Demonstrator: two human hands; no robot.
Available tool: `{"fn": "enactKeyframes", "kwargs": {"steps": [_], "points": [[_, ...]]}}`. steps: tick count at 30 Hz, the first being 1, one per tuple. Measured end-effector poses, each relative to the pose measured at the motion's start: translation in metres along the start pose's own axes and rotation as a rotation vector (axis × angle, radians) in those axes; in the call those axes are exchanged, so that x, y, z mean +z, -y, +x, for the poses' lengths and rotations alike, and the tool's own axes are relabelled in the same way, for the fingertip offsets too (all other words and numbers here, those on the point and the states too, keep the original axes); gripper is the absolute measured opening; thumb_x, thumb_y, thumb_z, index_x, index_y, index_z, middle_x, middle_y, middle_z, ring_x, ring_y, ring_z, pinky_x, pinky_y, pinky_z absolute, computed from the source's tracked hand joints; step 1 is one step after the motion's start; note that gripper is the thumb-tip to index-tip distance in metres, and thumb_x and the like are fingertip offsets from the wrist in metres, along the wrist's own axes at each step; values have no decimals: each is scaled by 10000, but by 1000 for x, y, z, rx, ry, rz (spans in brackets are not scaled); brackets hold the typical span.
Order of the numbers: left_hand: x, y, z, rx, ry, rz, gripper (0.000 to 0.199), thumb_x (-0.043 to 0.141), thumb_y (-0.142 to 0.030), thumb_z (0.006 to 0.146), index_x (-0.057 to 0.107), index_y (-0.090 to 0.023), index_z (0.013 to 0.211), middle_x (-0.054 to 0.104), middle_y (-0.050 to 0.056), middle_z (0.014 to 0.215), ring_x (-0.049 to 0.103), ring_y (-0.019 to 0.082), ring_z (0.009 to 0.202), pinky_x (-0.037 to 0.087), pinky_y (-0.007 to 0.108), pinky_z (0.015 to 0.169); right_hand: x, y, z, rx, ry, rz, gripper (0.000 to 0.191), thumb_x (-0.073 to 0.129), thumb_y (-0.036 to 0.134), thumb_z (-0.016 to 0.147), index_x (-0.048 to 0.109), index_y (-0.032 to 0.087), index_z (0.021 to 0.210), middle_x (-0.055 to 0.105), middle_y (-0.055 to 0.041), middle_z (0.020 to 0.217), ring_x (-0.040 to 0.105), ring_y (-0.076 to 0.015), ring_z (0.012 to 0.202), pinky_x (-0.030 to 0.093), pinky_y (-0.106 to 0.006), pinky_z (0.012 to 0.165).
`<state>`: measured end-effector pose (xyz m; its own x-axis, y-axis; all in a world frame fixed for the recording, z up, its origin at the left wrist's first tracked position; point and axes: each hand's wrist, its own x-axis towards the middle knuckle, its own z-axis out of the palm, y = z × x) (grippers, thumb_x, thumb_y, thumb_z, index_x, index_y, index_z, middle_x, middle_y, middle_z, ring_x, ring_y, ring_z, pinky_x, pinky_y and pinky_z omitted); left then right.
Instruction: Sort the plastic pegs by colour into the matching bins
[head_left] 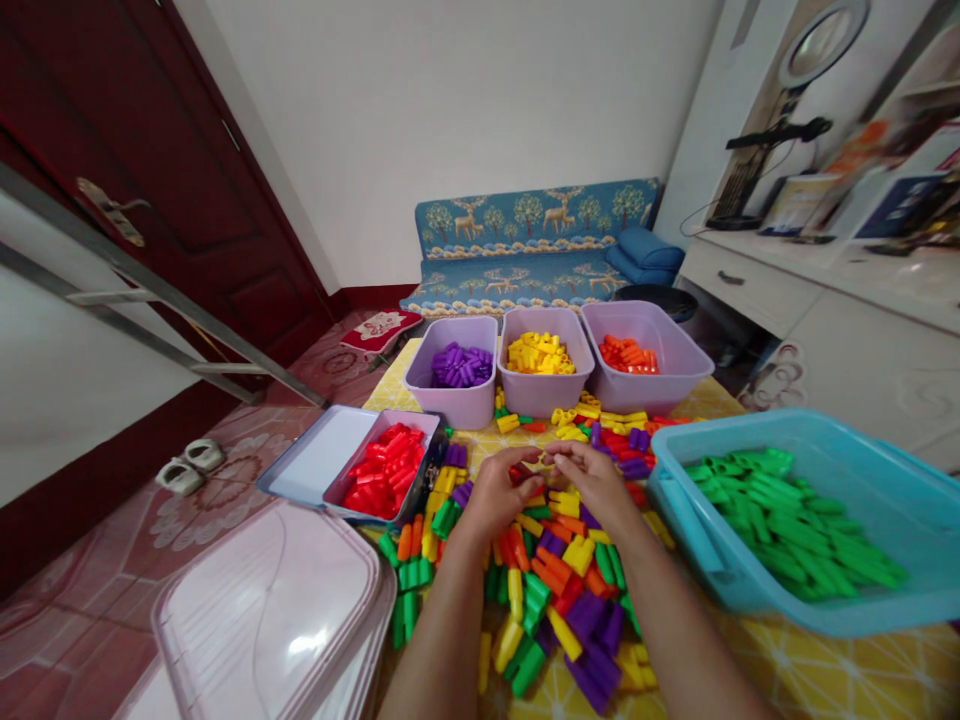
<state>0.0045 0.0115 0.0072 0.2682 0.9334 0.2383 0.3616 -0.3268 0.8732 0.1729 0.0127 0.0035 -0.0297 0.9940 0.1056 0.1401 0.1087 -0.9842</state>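
Note:
My left hand (501, 492) and my right hand (589, 478) meet over a heap of mixed plastic pieces (555, 570) in purple, green, yellow, orange and red. Between the fingertips of both hands is a small yellow piece (541, 462), partly hidden by the fingers. Behind the hands stand a bin of purple pieces (461, 366), a bin of yellow pieces (540, 354) and a bin of orange pieces (630, 355). Red pieces (386, 470) fill a container at the left. Green pieces (795, 520) lie in a blue tub (694, 520) at the right.
Stacked clear lids (277, 610) lie at the front left, near an opened tin lid (315, 455). Beyond the yellow tablecloth (847, 670) is a blue patterned sofa (517, 260). A metal ladder (150, 280) leans at the left, and a white cabinet (847, 320) stands at the right.

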Motion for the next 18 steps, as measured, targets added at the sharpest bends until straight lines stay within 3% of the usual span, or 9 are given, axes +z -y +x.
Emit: {"fn": "enactKeyframes", "kwargs": {"steps": [3, 6, 9, 11, 15, 18], "points": [[-4, 0, 1, -20, -45, 29, 317, 532, -78, 758, 702, -164, 1012, 723, 85, 992, 659, 170, 838, 512, 293, 782, -2, 4, -3, -39, 4, -127, 273, 542, 297, 770, 661, 155, 970, 705, -94, 974, 660, -212, 875, 507, -379, 824], [-11, 5, 3, -60, -123, 80, 301, 500, -86, 779, 715, -153, 980, 736, 86, 927, 663, 183, 840, 507, 293, 766, -2, 4, -7, -106, 100, -298, 324, 614, 223, 725, 674, 185, 1041, 690, -81, 1074, 635, -215, 976, 469, -382, 909], [-17, 7, 3, -84, -122, 100, 243, 550, -169, 789, 727, -146, 955, 742, 88, 882, 665, 192, 784, 503, 286, 718, 2, 1, -9, -139, 218, -432, 313, 633, 161, 698, 707, 222, 996, 706, -54, 1034, 637, -210, 968, 467, -363, 904], [-19, 4, 1, -89, -81, 88, 242, 583, -253, 795, 732, -146, 953, 742, 92, 884, 664, 200, 765, 500, 283, 692, 5, -1, -8, -141, 204, -492, 256, 587, 156, 737, 720, 226, 944, 718, -48, 966, 644, -201, 926, 477, -348, 867], [-20, -4, -3, -45, 66, 25, 278, 664, -307, 744, 734, -166, 973, 740, 74, 897, 658, 206, 777, 494, 277, 688, 8, 2, -5, -128, 115, -401, 205, 553, 235, 793, 704, 203, 929, 716, -50, 894, 649, -191, 837, 498, -328, 784], [-17, -7, -1, -52, 79, -82, 241, 688, -297, 719, 746, -162, 911, 734, 55, 804, 641, 190, 740, 495, 275, 686, 8, 9, -5, -91, 68, -208, 222, 580, 332, 797, 686, 188, 928, 715, -57, 894, 656, -196, 827, 511, -329, 764]]}}
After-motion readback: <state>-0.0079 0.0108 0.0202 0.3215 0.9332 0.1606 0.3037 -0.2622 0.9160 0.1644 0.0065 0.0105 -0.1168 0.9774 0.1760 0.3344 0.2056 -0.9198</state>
